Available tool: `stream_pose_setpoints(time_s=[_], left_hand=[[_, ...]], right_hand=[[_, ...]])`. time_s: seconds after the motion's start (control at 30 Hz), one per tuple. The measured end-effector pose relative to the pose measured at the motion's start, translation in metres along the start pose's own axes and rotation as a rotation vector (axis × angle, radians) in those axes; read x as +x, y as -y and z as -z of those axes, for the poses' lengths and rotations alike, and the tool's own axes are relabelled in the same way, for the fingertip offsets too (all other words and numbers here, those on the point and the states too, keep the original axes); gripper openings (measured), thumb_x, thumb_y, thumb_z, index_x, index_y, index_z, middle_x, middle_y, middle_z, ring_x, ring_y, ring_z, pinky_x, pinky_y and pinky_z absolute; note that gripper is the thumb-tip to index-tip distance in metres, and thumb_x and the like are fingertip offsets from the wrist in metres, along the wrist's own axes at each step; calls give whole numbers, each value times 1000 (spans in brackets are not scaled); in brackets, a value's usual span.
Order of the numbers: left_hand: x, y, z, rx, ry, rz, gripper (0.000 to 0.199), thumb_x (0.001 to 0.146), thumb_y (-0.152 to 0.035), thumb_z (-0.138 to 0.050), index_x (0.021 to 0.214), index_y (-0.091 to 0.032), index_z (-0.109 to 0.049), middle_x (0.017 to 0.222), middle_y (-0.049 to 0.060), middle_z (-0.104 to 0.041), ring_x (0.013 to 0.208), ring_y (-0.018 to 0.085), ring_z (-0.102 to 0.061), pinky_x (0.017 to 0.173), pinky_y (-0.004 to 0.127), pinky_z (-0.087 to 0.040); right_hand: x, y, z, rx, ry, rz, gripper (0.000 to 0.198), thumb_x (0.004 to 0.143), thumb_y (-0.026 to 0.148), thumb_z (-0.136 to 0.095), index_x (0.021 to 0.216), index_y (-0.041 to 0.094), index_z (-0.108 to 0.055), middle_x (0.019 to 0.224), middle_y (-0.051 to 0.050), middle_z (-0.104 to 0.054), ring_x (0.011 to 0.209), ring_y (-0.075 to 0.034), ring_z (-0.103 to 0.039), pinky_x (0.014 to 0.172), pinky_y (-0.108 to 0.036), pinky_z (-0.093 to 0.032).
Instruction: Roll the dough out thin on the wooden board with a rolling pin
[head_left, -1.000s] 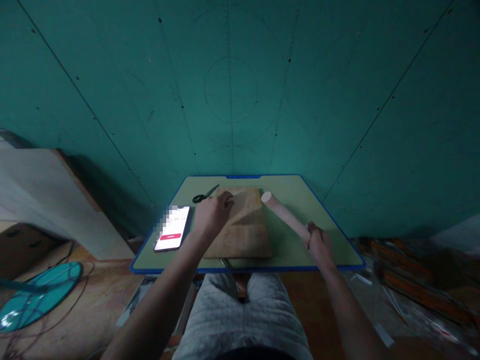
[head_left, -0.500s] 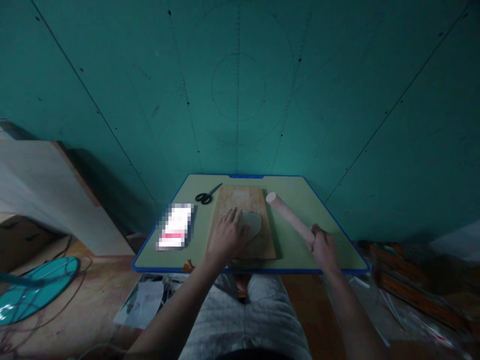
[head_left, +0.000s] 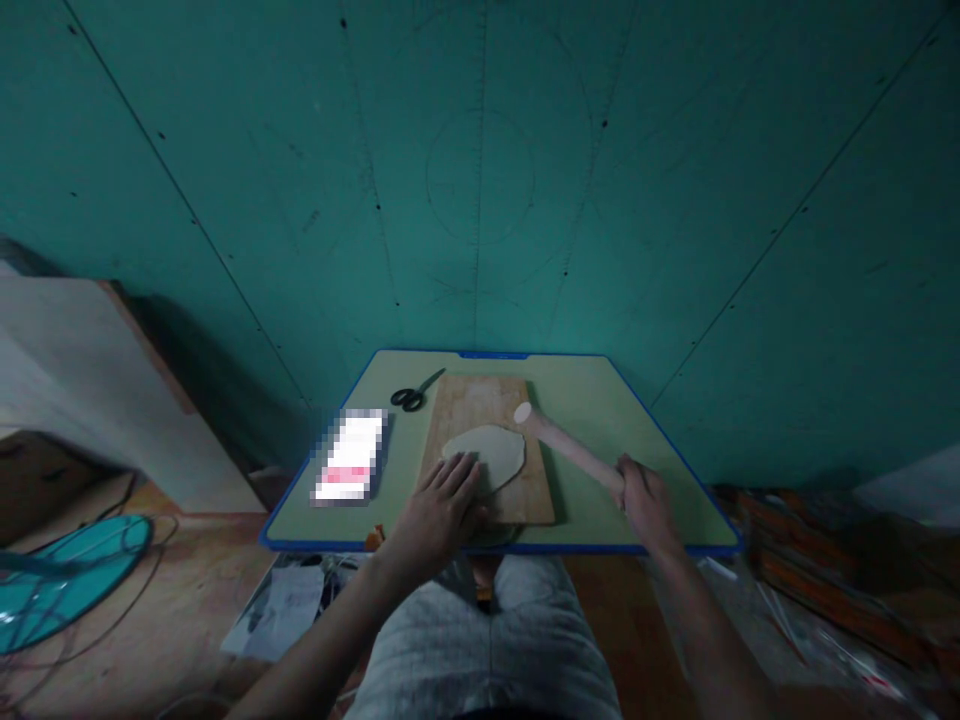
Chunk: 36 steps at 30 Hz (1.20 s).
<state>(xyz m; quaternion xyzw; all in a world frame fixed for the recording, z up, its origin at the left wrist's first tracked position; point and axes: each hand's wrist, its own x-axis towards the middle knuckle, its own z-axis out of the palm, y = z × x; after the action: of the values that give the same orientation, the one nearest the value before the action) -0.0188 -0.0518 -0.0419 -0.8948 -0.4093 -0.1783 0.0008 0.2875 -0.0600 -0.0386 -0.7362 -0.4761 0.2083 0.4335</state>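
1. Here's the shift: your left hand (head_left: 442, 505) has slid down and toward the lower left since half a second ago, baring much more of the dough sheet (head_left: 491, 455). A second ago that hand was up off the cutting board (head_left: 480, 400); now the sheet lies flat on it, its far and right edges in plain sight.
2. Your right hand (head_left: 641, 497), right of centre, is wrapped around one end of the rolling pin (head_left: 574, 450). The pin's free end has swung left, over the board's right edge and near the dough, so pin and sheet are now close together. Whether it touches the board, you can't tell from here.
3. Your left fingers are stretched out and lie palm down over the sheet's lower left edge; how hard they press doesn't show.
4. And the dough: low centre of the frame, pale, thin-looking, smooth, roughly round, a little cornered at right.
5. Left of the board, the scissors (head_left: 412, 397) lie by its upper corner, the blurred phone (head_left: 349, 455) below them.
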Motion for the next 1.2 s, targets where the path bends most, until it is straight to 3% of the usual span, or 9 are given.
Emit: stream_pose_setpoints(time_s=[0.1,0.2,0.3,0.37,0.57,0.77,0.93,1.2], left_hand=[[-4,-5,23,-194,-31,62,37,99,-32,-39,128,-17,-58,135,13,-60,128,24,-54,107,41,-45],[-5,-2,42,-369,-193,232,38,100,-30,-32,124,-18,-59,123,12,-65,113,21,-63,92,34,-53],[-6,5,43,-405,-320,301,37,99,-31,-31,120,-17,-58,117,12,-65,109,22,-63,89,35,-53],[-5,11,35,-331,-334,308,34,96,-31,-35,115,-17,-59,116,12,-64,110,23,-61,91,37,-51],[18,22,22,18,-101,411,28,95,-23,-38,99,-18,-65,106,12,-67,100,27,-60,86,41,-46],[47,11,25,219,39,476,30,94,-23,-36,99,-19,-66,100,11,-68,96,28,-62,80,40,-44],[67,15,22,249,93,524,36,92,-32,-36,95,-17,-68,96,13,-69,93,30,-65,77,40,-47],[92,29,22,205,171,577,46,92,-42,-34,95,-16,-72,99,16,-72,93,31,-68,74,38,-52]], right_hand=[[0,-2,-1,-141,26,77,47,83,57,-28,56,25,-49,49,-4,-53,54,-20,-52,54,-30,-35],[-6,0,-7,-264,55,138,44,87,50,-32,60,24,-54,55,-6,-59,56,-19,-54,55,-28,-33],[-17,13,-20,-432,101,232,40,92,41,-35,66,22,-59,64,-6,-66,58,-17,-54,56,-27,-29],[-23,27,-31,-552,115,296,39,94,36,-35,70,21,-61,69,-7,-69,59,-15,-55,56,-28,-26],[-26,70,-57,-739,193,332,34,98,34,-38,82,22,-66,76,-6,-72,63,-16,-61,56,-29,-23],[-23,71,-66,-767,146,384,28,99,31,-38,89,22,-63,90,-7,-67,73,-17,-61,60,-27,-30],[-17,64,-69,-701,81,505,18,96,28,-43,90,19,-58,94,-7,-63,88,-19,-59,71,-27,-36],[6,70,-71,-689,242,434,22,95,31,-44,86,20,-61,87,-6,-69,76,-17,-61,61,-28,-30]])
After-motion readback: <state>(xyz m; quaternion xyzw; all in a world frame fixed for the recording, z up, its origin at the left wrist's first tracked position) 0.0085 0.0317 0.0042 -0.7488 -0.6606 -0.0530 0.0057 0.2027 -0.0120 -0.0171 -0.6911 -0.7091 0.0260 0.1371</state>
